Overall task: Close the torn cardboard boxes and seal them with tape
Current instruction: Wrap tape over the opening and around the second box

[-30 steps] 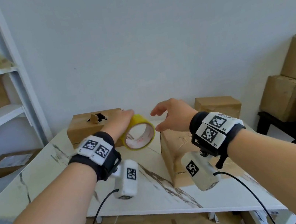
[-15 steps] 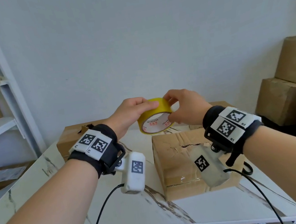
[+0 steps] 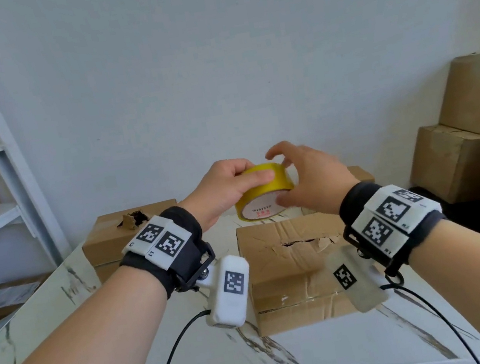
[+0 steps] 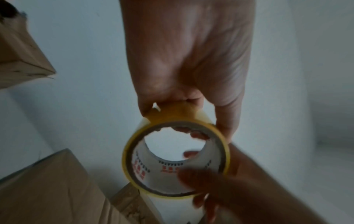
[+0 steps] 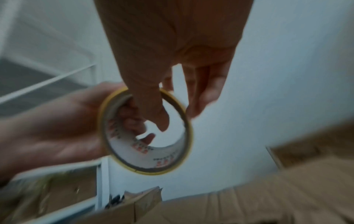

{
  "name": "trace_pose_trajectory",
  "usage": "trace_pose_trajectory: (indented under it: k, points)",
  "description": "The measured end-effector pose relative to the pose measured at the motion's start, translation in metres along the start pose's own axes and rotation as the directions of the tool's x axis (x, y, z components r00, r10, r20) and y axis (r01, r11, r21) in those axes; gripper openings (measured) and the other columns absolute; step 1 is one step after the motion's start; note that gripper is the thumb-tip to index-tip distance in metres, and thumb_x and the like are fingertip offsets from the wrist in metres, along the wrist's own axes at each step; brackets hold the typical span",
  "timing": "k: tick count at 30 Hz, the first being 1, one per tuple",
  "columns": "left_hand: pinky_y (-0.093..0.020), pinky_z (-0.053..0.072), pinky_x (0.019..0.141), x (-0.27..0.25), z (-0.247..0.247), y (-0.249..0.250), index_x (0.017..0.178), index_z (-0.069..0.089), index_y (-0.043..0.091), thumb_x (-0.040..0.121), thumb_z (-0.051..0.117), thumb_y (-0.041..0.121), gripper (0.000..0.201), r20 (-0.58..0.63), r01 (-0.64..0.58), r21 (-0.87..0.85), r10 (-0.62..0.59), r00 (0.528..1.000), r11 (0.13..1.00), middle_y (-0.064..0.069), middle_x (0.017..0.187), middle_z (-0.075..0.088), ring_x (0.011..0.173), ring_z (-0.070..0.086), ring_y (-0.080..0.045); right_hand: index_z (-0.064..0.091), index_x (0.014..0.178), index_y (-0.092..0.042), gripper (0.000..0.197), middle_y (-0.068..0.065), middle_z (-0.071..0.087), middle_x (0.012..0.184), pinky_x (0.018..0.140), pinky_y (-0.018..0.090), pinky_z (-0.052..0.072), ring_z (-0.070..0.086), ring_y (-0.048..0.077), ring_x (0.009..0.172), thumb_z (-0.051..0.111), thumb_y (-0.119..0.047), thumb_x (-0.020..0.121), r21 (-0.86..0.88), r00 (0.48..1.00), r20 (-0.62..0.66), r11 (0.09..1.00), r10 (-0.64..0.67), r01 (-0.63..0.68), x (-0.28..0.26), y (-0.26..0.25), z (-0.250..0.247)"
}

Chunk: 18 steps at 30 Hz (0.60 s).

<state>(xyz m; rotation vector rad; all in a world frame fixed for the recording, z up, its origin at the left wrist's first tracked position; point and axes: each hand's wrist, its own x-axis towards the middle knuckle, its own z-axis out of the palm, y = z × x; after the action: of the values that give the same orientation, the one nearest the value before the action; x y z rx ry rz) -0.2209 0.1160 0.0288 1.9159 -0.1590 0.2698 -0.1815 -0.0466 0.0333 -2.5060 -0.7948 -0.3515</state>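
The head view looks forward and down from above the near edge of the marble table (image 3: 338,352), facing the wall, with both forearms reaching in. The left wrist view looks along the left hand (image 4: 187,60) from very near; the right wrist view looks along the right hand (image 5: 172,45), blurred. All three share the yellow tape roll (image 3: 267,182) (image 4: 132,151) (image 5: 188,136) and the torn cardboard box (image 3: 285,256) below it.
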Motion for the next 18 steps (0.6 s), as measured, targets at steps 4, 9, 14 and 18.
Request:
trace_pose_trajectory:
  k: [4, 9, 14, 18]
  points:
    - [-0.019, 0.041, 0.064, 0.003, 0.006, 0.001, 0.076, 0.063, 0.017, 0.088, 0.063, 0.024, 0.014, 0.008, 0.014, -0.057, -0.014, 1.0, 0.998, 0.009, 0.063, 0.06, 0.065, 0.054, -0.007, 0.061, 0.105, -0.023, 0.03, -0.001, 0.062, 0.102, 0.068, 0.027, 0.036, 0.057, 0.021, 0.086, 0.068, -0.019, 0.076, -0.024, 0.993, -0.119, 1.0, 0.008, -0.011, 0.002, 0.0, -0.003]
    - [-0.02, 0.044, 0.068, 0.002, 0.009, 0.002, 0.074, 0.061, 0.016, 0.089, 0.06, 0.024, 0.017, 0.055, 0.04, -0.153, -0.032, 0.998, 0.987, 0.01, 0.058, 0.062, 0.059, 0.056, -0.005, 0.064, 0.096, -0.02, 0.029, -0.002, 0.062, 0.095, 0.067, 0.025, 0.04, 0.055, 0.018, 0.087, 0.069, -0.003, 0.073, 0.258, 0.993, -0.02, 0.96, 0.117, -0.107, 0.002, 0.008, -0.002]
    - [-0.026, 0.046, 0.074, 0.002, 0.008, 0.001, 0.078, 0.062, 0.012, 0.09, 0.058, 0.024, 0.017, 0.09, 0.068, -0.24, -0.048, 0.995, 0.968, 0.002, 0.069, 0.064, 0.065, 0.058, -0.011, 0.06, 0.076, -0.024, 0.034, 0.006, 0.064, 0.089, 0.078, 0.044, 0.057, 0.065, 0.031, 0.089, 0.069, 0.008, 0.069, 0.513, 0.976, 0.031, 0.835, 0.215, -0.2, 0.002, 0.018, 0.001]
    - [-0.019, 0.049, 0.068, 0.0, 0.005, -0.002, 0.078, 0.059, 0.012, 0.085, 0.056, 0.029, 0.019, 0.136, 0.056, -0.287, -0.017, 0.991, 0.956, 0.001, 0.074, 0.063, 0.069, 0.059, -0.009, 0.061, 0.08, -0.014, 0.033, 0.013, 0.064, 0.09, 0.065, 0.032, 0.06, 0.065, 0.027, 0.081, 0.061, 0.018, 0.075, 0.704, 0.962, 0.131, 0.661, 0.242, -0.262, -0.004, 0.023, -0.001]
